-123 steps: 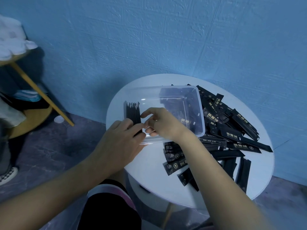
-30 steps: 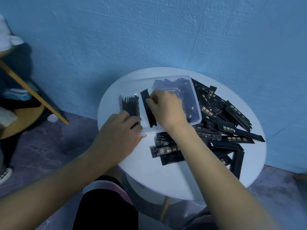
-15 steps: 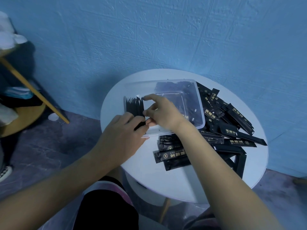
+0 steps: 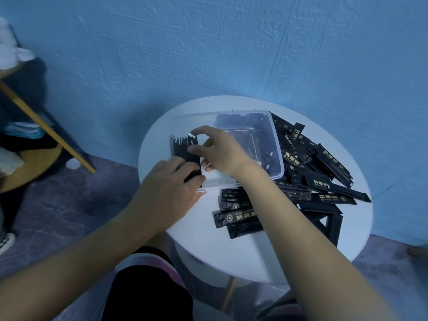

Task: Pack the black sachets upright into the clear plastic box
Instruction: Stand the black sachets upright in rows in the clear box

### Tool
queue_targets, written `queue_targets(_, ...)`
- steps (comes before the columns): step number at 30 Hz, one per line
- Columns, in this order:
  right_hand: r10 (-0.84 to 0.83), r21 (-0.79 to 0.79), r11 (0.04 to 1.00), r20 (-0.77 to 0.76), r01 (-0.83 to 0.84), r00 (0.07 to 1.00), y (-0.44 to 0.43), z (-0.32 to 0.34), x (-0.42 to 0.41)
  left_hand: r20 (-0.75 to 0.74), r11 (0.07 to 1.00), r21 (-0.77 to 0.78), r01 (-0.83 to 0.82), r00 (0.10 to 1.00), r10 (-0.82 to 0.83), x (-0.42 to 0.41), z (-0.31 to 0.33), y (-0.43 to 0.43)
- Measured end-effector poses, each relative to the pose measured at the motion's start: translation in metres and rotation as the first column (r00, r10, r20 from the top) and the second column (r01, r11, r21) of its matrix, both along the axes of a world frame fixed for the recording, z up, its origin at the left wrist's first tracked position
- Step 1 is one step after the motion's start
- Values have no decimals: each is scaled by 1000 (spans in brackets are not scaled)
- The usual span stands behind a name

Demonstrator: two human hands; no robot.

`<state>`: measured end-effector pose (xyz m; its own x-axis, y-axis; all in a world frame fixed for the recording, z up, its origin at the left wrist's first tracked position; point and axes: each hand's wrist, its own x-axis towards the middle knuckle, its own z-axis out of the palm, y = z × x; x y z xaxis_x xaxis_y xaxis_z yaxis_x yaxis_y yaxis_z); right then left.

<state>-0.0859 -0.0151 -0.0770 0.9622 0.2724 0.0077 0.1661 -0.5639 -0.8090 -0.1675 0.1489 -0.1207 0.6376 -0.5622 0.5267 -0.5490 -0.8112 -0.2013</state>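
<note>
A clear plastic box (image 4: 276, 144) sits on a round white table (image 4: 196, 237). At its left end a row of black sachets (image 4: 181, 148) stands upright on edge. My left hand (image 4: 169, 188) presses the near end of that row from the box's near-left corner. My right hand (image 4: 220, 151) reaches into the box, its fingers spread and touching the row's right side and top. A loose pile of black sachets (image 4: 319, 181) lies right of the box, with a few more sachets (image 4: 236, 216) in front of it.
A blue textured wall (image 4: 231, 54) runs behind the table. A wooden stand with a slanted leg (image 4: 44, 128) and a round lower shelf is at far left. The floor is dark. My knee in dark clothing (image 4: 148, 290) is under the table's near edge.
One second ago my right hand held a single sachet over the box; that sachet now stands with the row, and my right fingers rest against it. My left hand stayed on the row.
</note>
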Motion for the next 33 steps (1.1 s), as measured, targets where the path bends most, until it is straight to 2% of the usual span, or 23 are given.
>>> queue_targets(13,25,57,998,-31,-23,999,-2,-7,5,-49,1000,2,8,999,-8,1,3,2)
queue_targets(26,88,26,996,-81,-86,993,-18,5,-15,-38,1000,-12,9,999,-10,6,2,4)
queue_targets(30,59,-98,994,60,-53,996,-42,17,-40,-45,1000,-4,4,999,-5,8,2,4)
queue_targets(33,22,-64,998,197,-10,980,-63,24,-71,-41,1000,-8,7,999,-8,9,2,5)
